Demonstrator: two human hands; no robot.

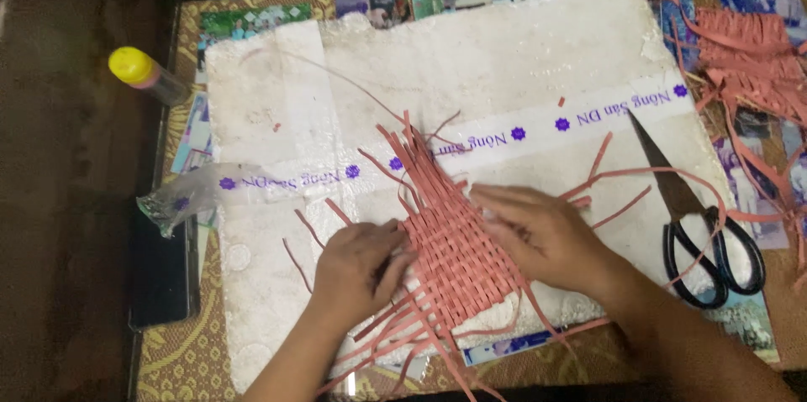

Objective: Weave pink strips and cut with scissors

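Midway through weaving, left hand (360,261) pinches a strip while flat, open right hand (538,230) steadies the half-finished pink mat (454,251) at centre frame; loose ends remain unwoven.

left hand (360,266) fingers curled in a pinching grip; right hand (542,234) flat, palm down

Foam board (521,41) on glass-topped table (181,343)

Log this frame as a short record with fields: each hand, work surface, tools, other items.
left hand: pressing the left edge of the woven strip mat
right hand: flat on the mat's right side
surface: white foam board on a glass-topped table
tools: black-handled scissors to the right, yellow-capped bottle at upper left
other: second bundle of reddish strips at upper right
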